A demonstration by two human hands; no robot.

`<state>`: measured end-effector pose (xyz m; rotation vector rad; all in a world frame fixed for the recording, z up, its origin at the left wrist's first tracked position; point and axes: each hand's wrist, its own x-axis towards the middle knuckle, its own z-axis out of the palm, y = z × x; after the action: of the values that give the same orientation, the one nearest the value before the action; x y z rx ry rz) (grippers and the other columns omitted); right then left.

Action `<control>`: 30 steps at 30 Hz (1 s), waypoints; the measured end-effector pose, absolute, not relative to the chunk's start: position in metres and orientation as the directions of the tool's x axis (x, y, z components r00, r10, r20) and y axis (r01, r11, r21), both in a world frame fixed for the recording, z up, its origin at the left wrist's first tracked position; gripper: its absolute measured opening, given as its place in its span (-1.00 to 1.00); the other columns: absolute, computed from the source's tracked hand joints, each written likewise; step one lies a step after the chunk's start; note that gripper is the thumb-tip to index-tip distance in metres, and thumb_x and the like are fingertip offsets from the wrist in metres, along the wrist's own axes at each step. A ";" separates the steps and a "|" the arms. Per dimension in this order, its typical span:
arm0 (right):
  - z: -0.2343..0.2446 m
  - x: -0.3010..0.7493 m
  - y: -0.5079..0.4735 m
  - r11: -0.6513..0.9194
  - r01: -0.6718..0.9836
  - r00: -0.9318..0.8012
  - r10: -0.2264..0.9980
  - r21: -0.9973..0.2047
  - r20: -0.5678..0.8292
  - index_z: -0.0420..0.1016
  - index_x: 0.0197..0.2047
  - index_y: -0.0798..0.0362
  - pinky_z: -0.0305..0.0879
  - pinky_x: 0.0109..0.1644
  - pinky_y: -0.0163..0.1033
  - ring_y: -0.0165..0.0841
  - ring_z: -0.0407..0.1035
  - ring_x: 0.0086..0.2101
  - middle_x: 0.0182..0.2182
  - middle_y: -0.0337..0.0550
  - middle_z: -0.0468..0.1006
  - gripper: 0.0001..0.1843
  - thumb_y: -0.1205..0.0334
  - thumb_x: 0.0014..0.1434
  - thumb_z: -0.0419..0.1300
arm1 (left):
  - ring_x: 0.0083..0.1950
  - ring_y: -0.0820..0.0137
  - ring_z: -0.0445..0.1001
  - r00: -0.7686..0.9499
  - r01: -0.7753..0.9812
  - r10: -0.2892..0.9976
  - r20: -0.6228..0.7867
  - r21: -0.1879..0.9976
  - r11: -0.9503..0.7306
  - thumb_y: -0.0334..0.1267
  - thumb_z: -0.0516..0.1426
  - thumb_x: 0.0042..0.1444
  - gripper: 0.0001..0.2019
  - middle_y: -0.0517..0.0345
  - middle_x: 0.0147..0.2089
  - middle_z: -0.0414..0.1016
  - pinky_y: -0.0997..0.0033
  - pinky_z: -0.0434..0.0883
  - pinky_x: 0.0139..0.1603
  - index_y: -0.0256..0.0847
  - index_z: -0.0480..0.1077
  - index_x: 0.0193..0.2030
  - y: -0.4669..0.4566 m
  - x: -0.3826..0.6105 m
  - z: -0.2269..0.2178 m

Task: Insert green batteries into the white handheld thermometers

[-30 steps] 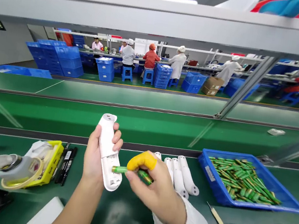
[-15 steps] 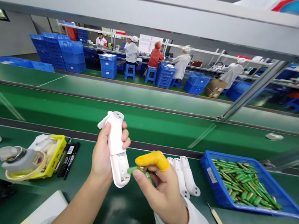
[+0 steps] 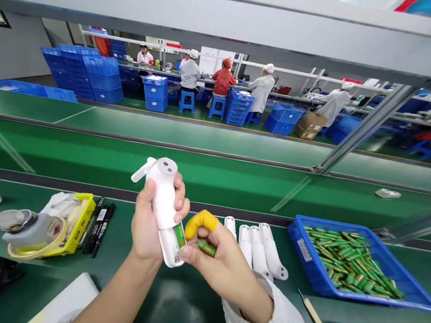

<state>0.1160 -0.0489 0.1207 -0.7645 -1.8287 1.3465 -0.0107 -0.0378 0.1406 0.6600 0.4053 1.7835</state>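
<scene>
White plastic fills my left hand (image 3: 152,222): I grip the device (image 3: 163,205) upright above the green bench (image 3: 176,308), its open battery bay turned toward me. One green cell (image 3: 179,234) sits in the bay, and my right hand (image 3: 219,263), with a yellow cot (image 3: 198,221) on the forefinger, presses at it while pinching a second cell (image 3: 205,247). I'd judge I'm mid-loading; whether the first cell is fully seated I can't quite tell. Next comes easing the second cell in beside it, ends the right way round. Spare cells fill the blue tray (image 3: 415,294) to my right; more white devices (image 3: 259,247) lie just beyond my knuckles.
</scene>
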 end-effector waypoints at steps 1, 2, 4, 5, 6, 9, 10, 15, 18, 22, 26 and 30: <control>0.120 0.116 -0.047 0.161 -0.026 -0.572 0.807 -0.987 0.147 0.26 -0.33 0.04 0.19 -0.36 -0.35 -0.49 0.22 -0.47 -0.49 -0.33 0.30 -0.70 0.04 0.11 0.26 | -0.59 0.62 0.18 -0.201 -0.748 0.944 0.261 0.581 -0.320 -0.15 0.09 0.14 -0.83 0.20 -0.38 0.30 0.68 0.24 -0.65 -0.20 0.33 -0.21 -0.039 -0.010 0.141; 0.120 0.116 -0.044 0.083 -0.083 -0.588 0.800 -0.993 0.116 0.26 -0.34 0.05 0.20 -0.35 -0.35 -0.49 0.22 -0.46 -0.48 -0.33 0.30 -0.67 0.04 0.05 0.30 | -0.60 0.62 0.19 -0.189 -0.747 0.943 0.272 0.584 -0.318 -0.14 0.10 0.13 -0.82 0.20 -0.39 0.30 0.68 0.23 -0.66 -0.19 0.33 -0.20 -0.040 -0.009 0.141; 0.123 0.120 -0.039 0.010 -0.179 -0.612 0.782 -0.984 0.119 0.29 -0.32 0.06 0.24 -0.31 -0.35 -0.48 0.26 -0.40 -0.41 -0.29 0.34 -0.63 0.06 -0.03 0.36 | -0.61 0.61 0.18 -0.149 -0.763 0.955 0.256 0.584 -0.276 -0.11 0.06 0.15 -0.80 0.23 -0.46 0.25 0.67 0.24 -0.66 -0.21 0.33 -0.25 -0.042 -0.008 0.140; 0.125 0.123 -0.036 -0.004 -0.221 -0.612 0.779 -0.975 0.136 0.30 -0.30 0.06 0.26 -0.31 -0.35 -0.48 0.28 -0.39 -0.37 -0.26 0.37 -0.62 0.07 -0.04 0.37 | -0.62 0.60 0.16 -0.117 -0.775 0.965 0.236 0.586 -0.238 -0.09 0.03 0.17 -0.77 0.25 -0.50 0.20 0.65 0.25 -0.66 -0.23 0.33 -0.29 -0.042 -0.007 0.140; 0.128 0.127 -0.034 -0.009 -0.251 -0.605 0.782 -0.968 0.150 0.31 -0.27 0.06 0.28 -0.33 -0.35 -0.49 0.29 -0.40 -0.34 -0.23 0.40 -0.62 0.07 -0.02 0.36 | -0.63 0.59 0.15 -0.100 -0.781 0.971 0.217 0.588 -0.212 -0.08 0.00 0.19 -0.74 0.26 -0.52 0.16 0.63 0.26 -0.66 -0.24 0.32 -0.32 -0.042 -0.006 0.140; 0.134 0.136 -0.032 0.003 -0.277 -0.535 0.830 -0.961 0.157 0.25 -0.24 0.04 0.20 -0.54 -0.38 -0.55 0.26 -0.62 -0.38 -0.19 0.51 -0.68 0.02 0.12 0.24 | -0.59 0.58 0.17 -0.183 -0.769 0.966 0.183 0.585 -0.257 -0.16 -0.05 0.21 -0.76 0.21 -0.46 0.22 0.61 0.29 -0.62 -0.25 0.31 -0.32 -0.038 -0.003 0.137; 0.135 0.137 -0.032 0.012 -0.271 -0.503 0.851 -0.963 0.153 0.22 -0.25 0.03 0.14 -0.61 -0.39 -0.55 0.22 -0.69 -0.42 -0.20 0.54 -0.68 0.00 0.15 0.21 | -0.58 0.59 0.18 -0.218 -0.762 0.960 0.175 0.584 -0.279 -0.19 -0.06 0.21 -0.78 0.19 -0.41 0.25 0.62 0.29 -0.61 -0.25 0.31 -0.32 -0.036 -0.002 0.136; 0.126 0.126 -0.043 0.225 -0.153 -0.251 0.933 -0.962 0.258 0.24 -0.35 0.03 0.10 -0.63 -0.40 -0.53 0.17 -0.71 -0.65 -0.36 0.37 -0.68 -0.04 0.16 0.18 | -0.53 0.58 0.20 -0.328 -0.726 0.936 0.131 0.598 -0.338 -0.23 -0.04 0.19 -0.83 0.16 -0.33 0.27 0.62 0.28 -0.58 -0.23 0.32 -0.30 -0.033 0.006 0.133; 0.117 0.115 -0.049 0.336 -0.003 -0.178 0.927 -0.942 0.331 0.31 -0.38 0.03 0.17 -0.58 -0.38 -0.50 0.20 -0.63 -0.65 -0.36 0.28 -0.73 0.02 0.13 0.22 | -0.50 0.57 0.21 -0.372 -0.694 0.920 0.120 0.623 -0.361 -0.19 0.00 0.16 -0.84 0.18 -0.33 0.25 0.59 0.30 -0.51 -0.21 0.31 -0.29 -0.037 0.011 0.133; 0.110 0.106 -0.056 0.545 0.230 -0.244 0.834 -0.806 0.494 0.43 -0.26 0.05 0.29 -0.45 -0.29 -0.43 0.29 -0.51 -0.46 -0.21 0.40 -0.83 0.12 0.18 0.18 | -0.44 0.54 0.23 -0.433 -0.671 0.900 0.053 0.648 -0.361 -0.14 0.02 0.14 -0.83 0.18 -0.31 0.25 0.54 0.31 -0.40 -0.19 0.30 -0.26 -0.042 0.011 0.134; 0.104 0.095 -0.065 0.714 0.222 -0.296 0.698 -0.664 0.652 0.34 0.06 0.05 0.38 -0.02 -0.11 -0.23 0.39 -0.09 -0.06 0.01 0.45 -0.66 0.22 0.22 0.13 | -0.43 0.55 0.24 -0.580 -0.628 0.814 0.036 0.617 -0.475 -0.14 0.02 0.13 -0.85 0.21 -0.32 0.26 0.55 0.29 -0.38 -0.17 0.28 -0.27 -0.042 0.001 0.134; 0.095 0.087 -0.063 0.752 0.142 -0.311 0.652 -0.644 0.692 0.23 0.17 0.00 0.33 0.12 -0.09 -0.25 0.32 0.05 0.04 0.00 0.43 -0.61 0.27 0.28 0.04 | -0.40 0.55 0.30 -0.652 -0.505 0.746 0.133 0.657 -0.559 -0.15 0.03 0.17 -0.85 0.23 -0.31 0.31 0.56 0.31 -0.35 -0.14 0.30 -0.20 -0.038 -0.008 0.133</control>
<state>0.0873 -0.0635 0.0947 -0.6132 -1.8467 0.5770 -0.0077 -0.0377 0.1325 0.5225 0.7627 2.2106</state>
